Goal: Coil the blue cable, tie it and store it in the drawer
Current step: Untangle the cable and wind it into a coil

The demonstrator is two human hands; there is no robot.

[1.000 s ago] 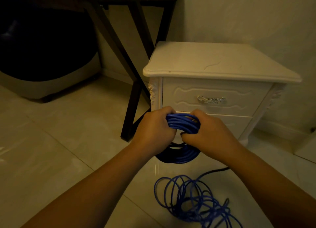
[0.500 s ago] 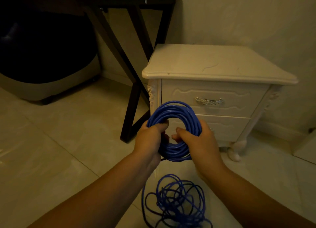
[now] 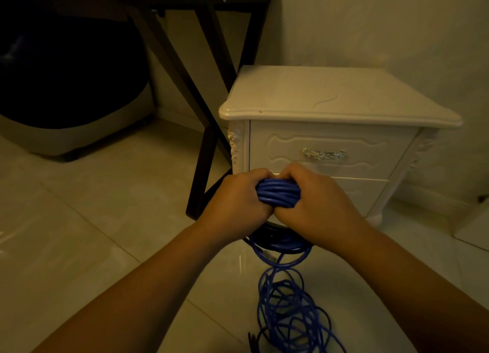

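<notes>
The blue cable's wound coil is held in front of the white nightstand. My left hand grips the coil's left side and my right hand grips its right side, knuckles up, thumbs meeting below. The coil's lower arc hangs beneath my hands. From it loose blue cable trails down into a tangled heap on the floor. The nightstand's top drawer is closed, with a silver handle. A lower drawer sits partly behind my right hand.
The white nightstand stands against the wall. A dark folding table frame stands just left of it. A dark rounded object with a pale base sits at far left. Glossy tiles cover the floor.
Half a second ago the coil stood upright as an open ring facing me. Now it is tipped flat, and both hands have closed over its top edge.
</notes>
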